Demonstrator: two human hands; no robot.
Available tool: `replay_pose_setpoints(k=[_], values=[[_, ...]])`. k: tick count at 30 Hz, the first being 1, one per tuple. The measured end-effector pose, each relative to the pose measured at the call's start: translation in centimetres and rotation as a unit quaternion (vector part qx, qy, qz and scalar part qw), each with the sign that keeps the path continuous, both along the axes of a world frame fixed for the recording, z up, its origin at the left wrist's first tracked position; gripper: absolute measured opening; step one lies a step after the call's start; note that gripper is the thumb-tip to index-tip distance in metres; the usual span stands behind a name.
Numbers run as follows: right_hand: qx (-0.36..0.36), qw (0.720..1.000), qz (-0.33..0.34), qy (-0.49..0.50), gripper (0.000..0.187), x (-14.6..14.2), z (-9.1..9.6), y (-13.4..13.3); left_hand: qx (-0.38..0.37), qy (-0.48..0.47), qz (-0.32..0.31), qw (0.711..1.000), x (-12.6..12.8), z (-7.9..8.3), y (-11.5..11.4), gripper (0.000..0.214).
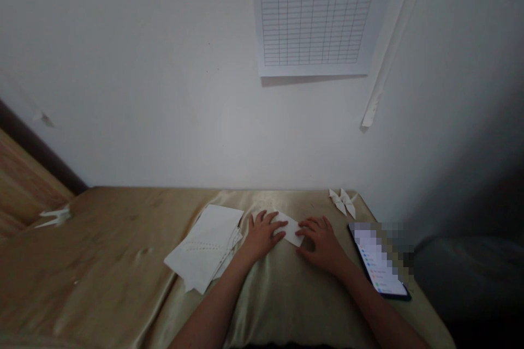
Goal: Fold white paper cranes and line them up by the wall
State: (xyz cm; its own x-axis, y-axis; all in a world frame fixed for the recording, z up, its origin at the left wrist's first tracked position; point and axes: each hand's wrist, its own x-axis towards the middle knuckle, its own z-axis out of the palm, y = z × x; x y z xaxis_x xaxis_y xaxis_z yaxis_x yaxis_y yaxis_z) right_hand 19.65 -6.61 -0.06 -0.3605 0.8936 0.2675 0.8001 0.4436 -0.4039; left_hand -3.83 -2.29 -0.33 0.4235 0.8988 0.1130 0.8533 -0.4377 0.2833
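A small piece of white paper [293, 230], roughly rectangular and lying at a slant on the cloth, is between my two hands. On its left end rest the thumb and index finger of my left hand [262, 233], with the other fingers spread beyond them. My right hand [321, 241] has its curled fingertips at the paper's right end, its thumb near the lower corner. Whether the paper is folded under the fingers I cannot tell. Left of my left forearm lies a stack of white sheets [208, 245], the top one with a dotted curve.
Folded white paper shapes [343, 203] lie at the back right, and another white paper piece [56, 216] at the far left. A lit phone [379, 264] rests near the right edge. Gold cloth [102, 262] covers the surface. Behind it, a printed table sheet [317, 22] hangs on the wall.
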Motion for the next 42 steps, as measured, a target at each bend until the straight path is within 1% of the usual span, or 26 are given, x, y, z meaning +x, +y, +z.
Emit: replay_pose_setpoints(k=[3,6,11,14,17,21,24,31,38,42], values=[[-0.002,1.000,-0.006,-0.003,0.040,-0.2,0.0,0.0,0.000,0.000,0.012,1.000,0.0,0.3,0.2,0.040],[0.010,1.000,-0.014,-0.002,0.033,-0.3,0.2,-0.1,-0.003,0.005,0.026,1.000,0.1,0.4,0.4,0.045],[0.038,0.999,-0.028,-0.005,0.024,-0.2,0.1,0.1,0.005,0.015,0.043,0.999,0.1,0.2,0.3,0.044],[0.053,0.998,-0.035,0.000,0.019,-0.2,-0.2,0.4,0.010,0.013,0.042,0.999,0.0,0.2,0.3,0.043],[0.055,0.998,-0.040,0.008,0.019,-0.2,-0.4,0.6,0.009,0.008,0.041,0.999,-0.1,0.4,0.3,0.043],[0.057,0.997,-0.054,0.001,0.019,0.0,-0.5,0.8,-0.011,0.006,0.027,1.000,-0.1,0.8,0.3,0.044],[0.061,0.996,-0.067,-0.004,0.020,0.2,-0.4,0.8,-0.007,-0.006,0.023,1.000,-0.1,1.1,0.2,0.044],[0.058,0.994,-0.087,0.019,0.022,0.5,-0.2,0.9,-0.018,-0.014,0.016,1.000,0.8,1.4,-1.0,0.047],[0.049,0.989,-0.128,0.053,0.020,0.2,-1.0,1.3,-0.031,-0.015,0.015,0.999,1.3,1.9,-1.6,0.050],[0.048,0.988,-0.140,0.034,0.019,-0.3,-1.3,1.5,-0.046,-0.023,0.017,0.999,1.3,1.9,-1.6,0.048]])
